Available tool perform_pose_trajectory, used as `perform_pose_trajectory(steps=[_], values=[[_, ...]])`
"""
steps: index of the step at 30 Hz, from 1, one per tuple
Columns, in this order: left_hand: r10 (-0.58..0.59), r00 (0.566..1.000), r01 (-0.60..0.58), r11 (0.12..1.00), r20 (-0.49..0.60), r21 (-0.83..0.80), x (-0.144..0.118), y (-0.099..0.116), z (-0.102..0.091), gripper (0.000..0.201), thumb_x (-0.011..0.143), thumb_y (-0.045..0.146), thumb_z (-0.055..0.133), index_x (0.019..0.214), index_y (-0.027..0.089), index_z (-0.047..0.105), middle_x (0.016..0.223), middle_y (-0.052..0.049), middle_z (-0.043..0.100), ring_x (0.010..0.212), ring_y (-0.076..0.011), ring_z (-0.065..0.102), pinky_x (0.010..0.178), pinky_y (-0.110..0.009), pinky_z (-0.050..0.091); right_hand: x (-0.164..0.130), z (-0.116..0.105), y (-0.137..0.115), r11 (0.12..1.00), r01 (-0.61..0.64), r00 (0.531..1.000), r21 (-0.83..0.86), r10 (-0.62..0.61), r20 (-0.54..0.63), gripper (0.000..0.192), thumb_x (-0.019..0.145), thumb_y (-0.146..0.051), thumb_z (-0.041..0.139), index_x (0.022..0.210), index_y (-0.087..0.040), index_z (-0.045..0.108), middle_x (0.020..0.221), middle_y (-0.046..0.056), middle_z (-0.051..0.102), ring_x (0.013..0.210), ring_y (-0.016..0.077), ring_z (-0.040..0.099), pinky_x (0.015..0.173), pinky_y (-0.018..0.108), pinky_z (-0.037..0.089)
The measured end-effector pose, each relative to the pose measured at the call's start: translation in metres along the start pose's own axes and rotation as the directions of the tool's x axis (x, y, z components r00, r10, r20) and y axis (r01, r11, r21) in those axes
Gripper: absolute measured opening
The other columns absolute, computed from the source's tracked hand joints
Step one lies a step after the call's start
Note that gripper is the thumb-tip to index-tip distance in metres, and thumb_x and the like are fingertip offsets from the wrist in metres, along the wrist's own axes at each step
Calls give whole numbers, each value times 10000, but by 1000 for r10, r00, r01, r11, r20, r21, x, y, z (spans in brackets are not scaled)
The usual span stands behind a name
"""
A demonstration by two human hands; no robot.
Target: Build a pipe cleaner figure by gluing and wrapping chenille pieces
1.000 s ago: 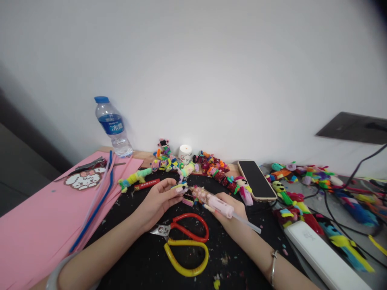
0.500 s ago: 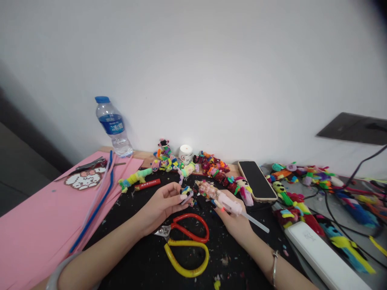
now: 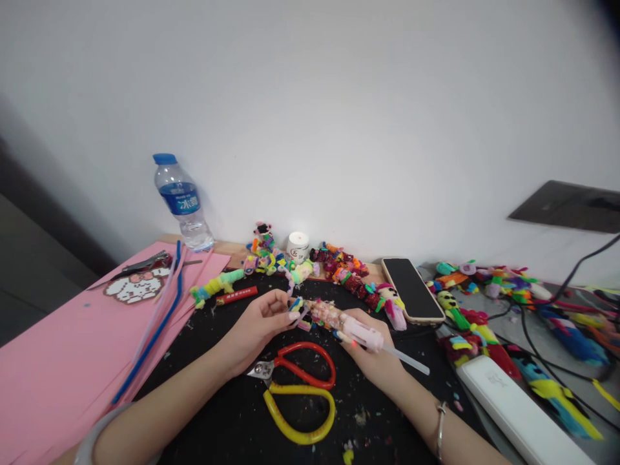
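**Tip and workpiece close together; lettering mostly illegible**

Your left hand [image 3: 259, 329] pinches a small blue-and-yellow piece [image 3: 297, 305] between thumb and fingers. Your right hand [image 3: 372, 349] has its fingers wrapped around a pink glue gun [image 3: 361, 333], a clear stick [image 3: 409, 360] projecting from its rear and a red light glowing. The piece is at the gun's tip, above the black mat [image 3: 217, 413] on the desk; at this scale, contact between them cannot be confirmed.

Judged good practice: steady both wrists, apply a small dab, hold the join until it sets. Your left fingertips sit near the tip, likely hot; grip further back. The scissors [image 3: 300, 389] lie just below your hands and could snag a sleeve.

Markings: the bottle [image 3: 179, 199] carries white characters on a blue label, not reliably legible. The red lighter-like stick [image 3: 241, 294] bears small white characters, unreadable. The white cup [image 3: 297, 247] shows dark print, also unclear.
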State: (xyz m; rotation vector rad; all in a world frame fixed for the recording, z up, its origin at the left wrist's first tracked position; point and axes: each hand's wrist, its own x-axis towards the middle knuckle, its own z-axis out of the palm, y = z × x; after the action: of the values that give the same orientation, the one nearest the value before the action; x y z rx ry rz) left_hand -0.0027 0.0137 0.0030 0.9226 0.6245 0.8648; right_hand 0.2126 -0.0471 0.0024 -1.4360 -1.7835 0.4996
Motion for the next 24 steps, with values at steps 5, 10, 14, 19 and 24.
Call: perform_pose_trajectory(steps=[5, 10, 14, 19, 24], values=[[13, 1000, -14, 1000, -22, -27, 0, 0, 0, 196, 736, 118, 684, 808, 182, 513, 820, 23, 552, 760, -87, 550, 729, -215, 465, -1, 3, 2, 999, -29, 999, -40, 28, -16, 125, 782, -302, 581, 837, -194, 607, 710, 16, 652, 599, 147, 564, 531, 231, 432], [29, 999, -30, 999, -35, -30, 1, -1, -2, 203, 726, 123, 694, 802, 184, 516, 827, 21, 559, 774, -89, 543, 723, -205, 451, -3, 4, 8, 995, 12, 1000, -102, -13, -11, 127, 767, -260, 597, 882, -207, 606, 765, 7, 667, 649, 153, 594, 585, 236, 446], [37, 998, -38, 999, -42, -22, 2, -1, -3, 207, 715, 125, 702, 800, 184, 522, 837, 17, 565, 789, -97, 546, 730, -211, 450, -3, 4, 9, 987, 24, 999, -159, -27, -17, 132, 757, -253, 609, 882, -211, 605, 766, -2, 667, 672, 162, 602, 624, 251, 447], [54, 998, -54, 999, -43, 2, 1, 0, -2, 222, 690, 116, 717, 799, 181, 535, 861, 15, 567, 792, -100, 555, 721, -203, 452, -3, 8, 10, 991, -52, 998, -121, 46, -48, 132, 760, -234, 599, 890, -216, 615, 795, 5, 672, 683, 165, 608, 610, 242, 458], [72, 997, -71, 996, -21, 59, -1, 1, 1, 220, 711, 126, 702, 841, 193, 537, 869, 17, 566, 828, -116, 589, 759, -218, 457, -3, 8, 6, 994, -80, 995, -77, 74, -72, 134, 768, -241, 591, 896, -206, 611, 807, 24, 674, 659, 164, 614, 570, 236, 467]])
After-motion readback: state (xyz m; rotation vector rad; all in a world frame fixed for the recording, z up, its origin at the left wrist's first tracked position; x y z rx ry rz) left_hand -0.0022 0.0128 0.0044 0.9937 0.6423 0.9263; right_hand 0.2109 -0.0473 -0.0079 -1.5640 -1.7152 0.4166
